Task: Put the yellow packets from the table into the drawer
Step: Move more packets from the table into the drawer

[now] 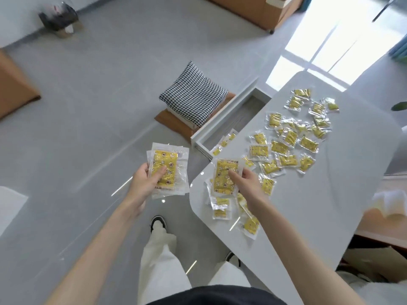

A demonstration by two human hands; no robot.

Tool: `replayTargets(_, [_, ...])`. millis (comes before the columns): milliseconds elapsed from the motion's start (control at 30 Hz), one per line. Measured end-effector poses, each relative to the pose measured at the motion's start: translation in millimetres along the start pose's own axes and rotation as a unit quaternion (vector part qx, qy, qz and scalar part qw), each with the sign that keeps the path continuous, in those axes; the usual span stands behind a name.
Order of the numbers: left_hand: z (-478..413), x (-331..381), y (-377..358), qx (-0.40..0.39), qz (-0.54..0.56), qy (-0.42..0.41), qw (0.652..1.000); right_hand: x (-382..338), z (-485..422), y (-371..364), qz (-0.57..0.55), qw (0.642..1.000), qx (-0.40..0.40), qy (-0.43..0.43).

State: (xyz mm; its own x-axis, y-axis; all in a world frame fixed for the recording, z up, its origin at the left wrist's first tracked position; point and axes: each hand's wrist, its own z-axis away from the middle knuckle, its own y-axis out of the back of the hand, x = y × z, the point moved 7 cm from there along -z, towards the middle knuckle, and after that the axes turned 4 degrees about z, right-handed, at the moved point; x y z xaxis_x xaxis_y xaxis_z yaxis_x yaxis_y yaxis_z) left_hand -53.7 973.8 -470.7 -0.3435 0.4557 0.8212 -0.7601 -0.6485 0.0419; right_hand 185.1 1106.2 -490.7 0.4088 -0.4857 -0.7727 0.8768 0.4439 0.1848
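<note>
Presently the left hand grips a stack of yellow packets over the floor, thumb across the top one, fingers curled beneath. The right hand pinches a single packet above the near corner of the table. Loose packets lie under and beside that hand. A larger scatter covers the tabletop further out. The drawer stands open at the table's far edge, with a few packets in its near end. A checked cushion sits beyond it.

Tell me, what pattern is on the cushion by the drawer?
The cushion is black-and-white checked; head view shows it.
</note>
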Motion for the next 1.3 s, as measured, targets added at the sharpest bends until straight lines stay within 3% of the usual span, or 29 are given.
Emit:
replayTargets(300, [-101, 97, 81, -0.07, -0.068, -0.037, 0.995, -75, -50, -118, -0.104, 0.992, 0.05, -0.047])
replayTargets(567, [-189, 158, 83, -0.137, -0.089, -0.048, 0.985, -122, -104, -150, -0.162, 0.979, 0.114, -0.056])
replayTargets(967, [-371, 255, -4, -0.223, -0.177, -0.032, 0.958, -182, -249, -142, -0.255, 0.939, 0.208, -0.101])
replayTargets(1300, [-463, 313, -122, -0.348, -0.29, -0.032, 0.891, -212, -310, -99, -0.343, 0.873, 0.319, -0.137])
